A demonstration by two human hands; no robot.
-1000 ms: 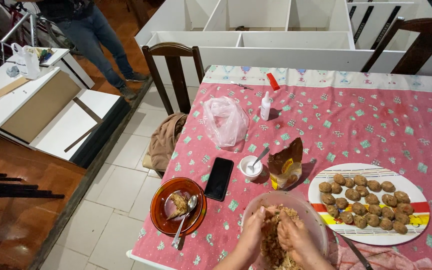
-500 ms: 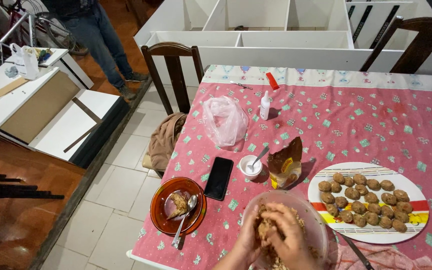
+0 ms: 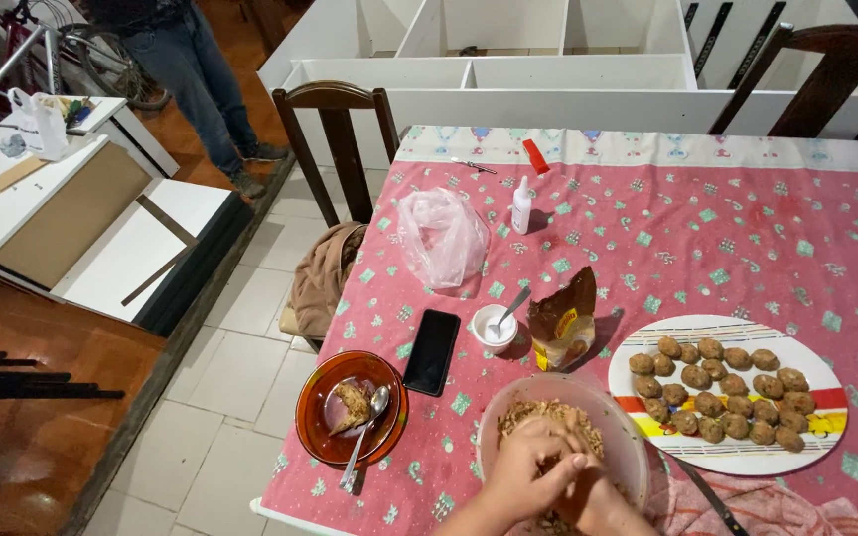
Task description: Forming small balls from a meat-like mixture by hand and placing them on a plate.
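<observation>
Since the earlier pictures both hands have closed in together over the mixing bowl (image 3: pixel 616 417), where a second ago they were spread apart in the mixture; everything else on the table sits as it did.

From the head camera, the only view, the left hand (image 3: pixel 528 474) is cupped over the right hand (image 3: pixel 593 496) just above the brown crumbly mixture (image 3: pixel 538 412) in the clear bowl, at the table's near edge. Fingers of both hands are curled and pressed together around a lump of that mixture; how big the lump is I cannot tell, as the hands hide it.

Taking the bowl as landmark: just to its right lies the oval plate (image 3: pixel 737 459) with roughly 20 finished brown balls (image 3: pixel 722 387) in rows. Behind the bowl stands a torn brown packet (image 3: pixel 561 323), and beside that a small white cup with a spoon (image 3: pixel 495 326). Left of the bowl lie a black phone (image 3: pixel 432 351) and an amber dish (image 3: pixel 322 437) holding a spoon and a scrap of food. Far behind are a crumpled plastic bag (image 3: pixel 441 236) and a small white bottle (image 3: pixel 521 204).

My reading is that 1 more ball is being shaped. Next it would need rolling round, then a careful reach right to a bare spot on the plate.
</observation>
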